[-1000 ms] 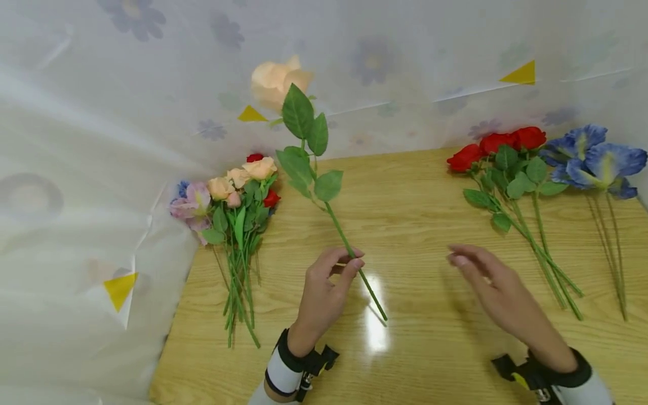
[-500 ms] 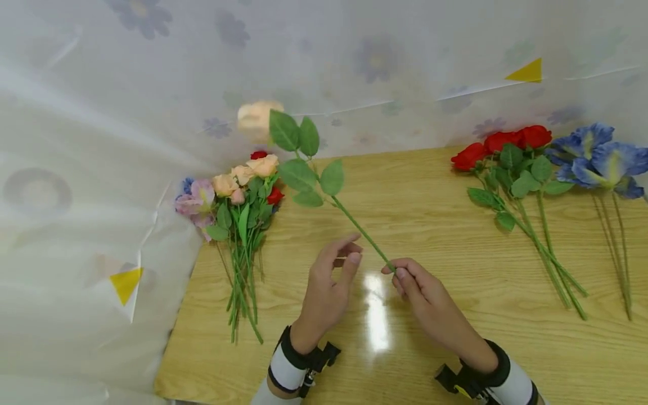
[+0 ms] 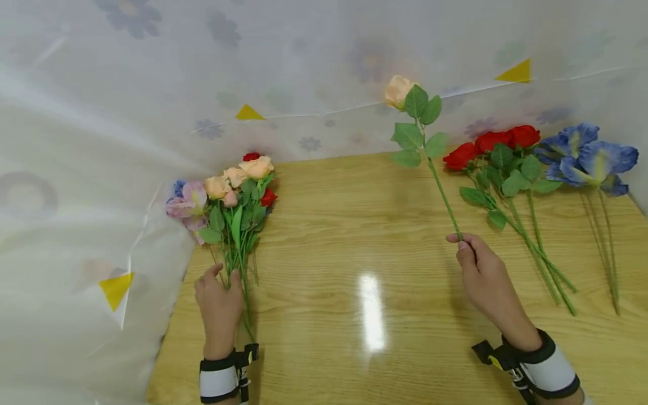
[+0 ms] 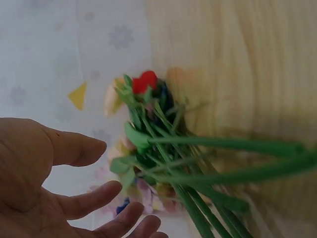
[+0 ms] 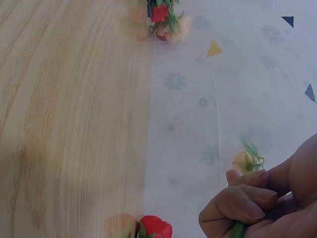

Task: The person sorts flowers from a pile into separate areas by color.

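A pale, flower-printed sheet (image 3: 324, 50) hangs behind and to the left of a wood-grain worktop (image 3: 324, 236), where a mixed bunch (image 3: 237, 225) of peach, red, pink and blue blooms lies at the person's left, its stems pointing toward the person. Across the worktop, on the right, red roses (image 3: 490, 142) with crossed stems lie just beside blue flowers (image 3: 597, 160). Between the two groups, nearer the roses, a single peach rose (image 3: 435, 145) is held up at a tilt, bloom toward the sheet. The person's right hand (image 3: 488, 281) grips it low on the stem, fingers curled closed around it. The left hand (image 3: 220, 306) is over the mixed bunch's stems, fingers parted and holding nothing; whether it touches them cannot be told. Yellow triangles (image 3: 515, 72) mark the sheet.
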Demonstrator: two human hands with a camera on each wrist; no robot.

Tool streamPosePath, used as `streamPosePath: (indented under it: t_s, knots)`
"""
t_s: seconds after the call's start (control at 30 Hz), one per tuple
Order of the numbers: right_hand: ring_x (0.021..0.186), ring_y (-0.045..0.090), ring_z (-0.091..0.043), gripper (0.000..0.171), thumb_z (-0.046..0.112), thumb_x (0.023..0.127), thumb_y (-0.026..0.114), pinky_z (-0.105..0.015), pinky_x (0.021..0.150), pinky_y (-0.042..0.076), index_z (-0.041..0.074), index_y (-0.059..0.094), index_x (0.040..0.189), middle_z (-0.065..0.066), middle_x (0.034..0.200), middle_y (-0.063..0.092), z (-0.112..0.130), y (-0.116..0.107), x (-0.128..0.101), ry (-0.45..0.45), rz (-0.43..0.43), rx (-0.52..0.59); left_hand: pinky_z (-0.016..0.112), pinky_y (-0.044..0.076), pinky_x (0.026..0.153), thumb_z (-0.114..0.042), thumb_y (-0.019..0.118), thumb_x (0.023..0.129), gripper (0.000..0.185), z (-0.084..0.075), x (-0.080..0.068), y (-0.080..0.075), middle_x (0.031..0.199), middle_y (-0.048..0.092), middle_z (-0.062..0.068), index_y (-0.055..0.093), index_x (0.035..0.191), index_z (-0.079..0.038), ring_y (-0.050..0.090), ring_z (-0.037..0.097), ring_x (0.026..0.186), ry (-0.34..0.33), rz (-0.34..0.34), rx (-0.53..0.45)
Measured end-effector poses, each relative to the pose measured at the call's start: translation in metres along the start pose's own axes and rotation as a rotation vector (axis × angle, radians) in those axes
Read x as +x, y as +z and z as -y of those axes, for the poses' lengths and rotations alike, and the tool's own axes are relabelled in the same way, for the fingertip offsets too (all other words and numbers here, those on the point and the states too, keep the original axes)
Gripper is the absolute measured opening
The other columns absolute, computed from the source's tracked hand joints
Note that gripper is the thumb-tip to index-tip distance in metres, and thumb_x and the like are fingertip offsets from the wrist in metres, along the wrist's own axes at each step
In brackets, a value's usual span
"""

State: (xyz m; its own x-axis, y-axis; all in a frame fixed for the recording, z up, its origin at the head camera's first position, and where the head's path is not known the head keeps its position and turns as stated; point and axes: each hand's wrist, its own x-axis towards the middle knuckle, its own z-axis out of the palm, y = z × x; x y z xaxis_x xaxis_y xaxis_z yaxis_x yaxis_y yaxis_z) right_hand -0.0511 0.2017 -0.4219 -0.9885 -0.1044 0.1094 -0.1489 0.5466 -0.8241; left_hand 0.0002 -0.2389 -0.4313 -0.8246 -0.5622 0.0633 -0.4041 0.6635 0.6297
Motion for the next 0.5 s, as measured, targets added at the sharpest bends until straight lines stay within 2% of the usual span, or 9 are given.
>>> streamPosePath:
  t_s: [0.1,0.23,0.3,0.43,0.5]
  knots:
    - [0.038,0.027,-0.014,0.043,0.028,0.108,0.026,-0.029,0.037,0.029,0.001,0.052,0.130,-0.007,0.063,0.039,-0.006,-0.006,0.000,0.030,-0.011,-0.061,0.063,0.039,0.086,-0.020,0.058,0.097,0.045,0.018,0.001,-0.003,0.123,0.050,0.034,0.050,0.129,0.010,0.046,0.052,0.109,-0.036,-0.011,0.077]
    - [0.039,0.028,-0.012,0.045,0.025,0.108,0.022,-0.028,0.037,0.029,-0.003,0.049,0.132,-0.007,0.062,0.040,-0.015,-0.009,0.000,0.075,0.000,-0.124,0.056,0.047,0.076,-0.020,0.059,0.097,0.043,0.026,0.002,0.001,0.115,0.056,0.029,0.052,0.127,0.009,0.056,0.045,0.100,-0.082,0.061,0.100]
    - [0.040,0.028,-0.011,0.045,0.021,0.108,0.022,-0.028,0.038,0.029,-0.007,0.048,0.133,-0.008,0.065,0.045,-0.019,-0.008,-0.001,0.087,0.020,-0.152,0.052,0.050,0.070,-0.019,0.059,0.097,0.040,0.028,0.002,0.004,0.111,0.060,0.026,0.054,0.126,0.007,0.061,0.040,0.095,-0.093,0.070,0.089]
    - [0.042,0.028,-0.011,0.045,0.013,0.107,0.022,-0.027,0.040,0.029,-0.016,0.044,0.133,-0.015,0.075,0.053,-0.026,-0.006,-0.001,0.103,0.059,-0.207,0.051,0.052,0.065,-0.014,0.057,0.097,0.032,0.029,0.001,0.007,0.102,0.065,0.024,0.059,0.120,0.007,0.065,0.037,0.088,-0.077,0.017,0.101]
    - [0.045,0.030,-0.014,0.044,0.009,0.106,0.023,-0.028,0.042,0.029,-0.019,0.042,0.133,-0.027,0.088,0.057,-0.028,-0.005,0.000,0.116,0.074,-0.230,0.051,0.052,0.065,-0.012,0.056,0.097,0.030,0.029,0.000,0.007,0.100,0.064,0.025,0.060,0.117,0.009,0.065,0.038,0.086,-0.065,-0.022,0.100]
